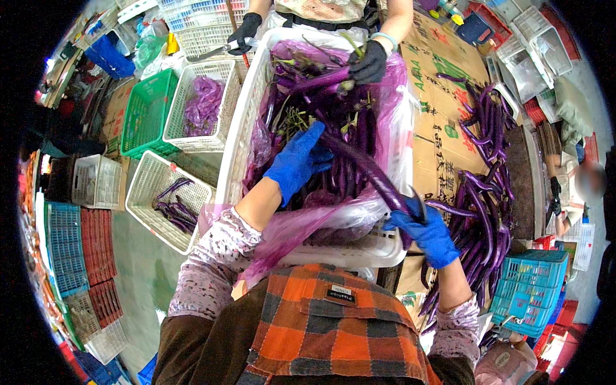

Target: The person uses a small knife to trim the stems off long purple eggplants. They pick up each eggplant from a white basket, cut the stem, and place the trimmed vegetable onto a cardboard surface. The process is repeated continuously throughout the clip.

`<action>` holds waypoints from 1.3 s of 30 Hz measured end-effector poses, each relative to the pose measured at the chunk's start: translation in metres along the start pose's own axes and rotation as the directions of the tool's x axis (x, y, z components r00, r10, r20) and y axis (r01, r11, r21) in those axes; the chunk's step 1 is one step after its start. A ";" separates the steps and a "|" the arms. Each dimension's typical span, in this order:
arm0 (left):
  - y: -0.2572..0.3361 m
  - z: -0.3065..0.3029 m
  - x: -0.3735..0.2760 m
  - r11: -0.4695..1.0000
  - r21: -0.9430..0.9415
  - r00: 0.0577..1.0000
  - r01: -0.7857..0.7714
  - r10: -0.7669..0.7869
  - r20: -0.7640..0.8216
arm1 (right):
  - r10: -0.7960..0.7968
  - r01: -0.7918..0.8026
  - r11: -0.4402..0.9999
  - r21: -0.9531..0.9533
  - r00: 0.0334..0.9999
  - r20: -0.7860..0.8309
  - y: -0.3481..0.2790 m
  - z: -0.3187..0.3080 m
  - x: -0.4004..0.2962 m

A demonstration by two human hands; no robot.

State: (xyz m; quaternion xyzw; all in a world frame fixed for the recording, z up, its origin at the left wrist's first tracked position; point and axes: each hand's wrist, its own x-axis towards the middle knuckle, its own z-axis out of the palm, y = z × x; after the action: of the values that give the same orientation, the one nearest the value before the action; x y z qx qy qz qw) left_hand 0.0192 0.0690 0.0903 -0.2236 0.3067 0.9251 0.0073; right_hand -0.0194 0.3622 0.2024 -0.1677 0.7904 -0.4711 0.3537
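Observation:
A white plastic crate (239,139), lined with purple film (308,224), stands before me, filled with long purple eggplants. My left hand (301,161), in a blue glove, is over the crate by the stem end of one long eggplant (368,168); its fingers are partly hidden, so its hold is unclear. In a blue glove too, my right hand (426,233) grips that eggplant's lower end at the crate's near right corner. A dark curved blade (417,206) shows at this hand. Across the crate, a co-worker's black-gloved hand (368,62) holds another eggplant; their other hand (244,33) holds a knife (209,53).
Flattened cardboard (426,144) on the right bears piled eggplants (486,211). To the left are a white crate with a few eggplants (144,192), a green crate (149,108) and a white crate with purple film (175,122). A blue crate (527,293) stands at lower right.

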 end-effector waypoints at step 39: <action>-0.040 0.063 -0.081 0.876 0.474 0.949 0.084 -0.216 0.230 | 0.242 -0.165 0.870 0.465 0.964 -0.111 -0.024 0.060 0.051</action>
State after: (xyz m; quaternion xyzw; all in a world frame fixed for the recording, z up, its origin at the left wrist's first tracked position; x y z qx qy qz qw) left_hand 0.0727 0.1469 0.1464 -0.1079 0.4938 0.8450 0.1749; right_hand -0.0133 0.2826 0.1843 0.0432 0.6990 -0.6140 0.3640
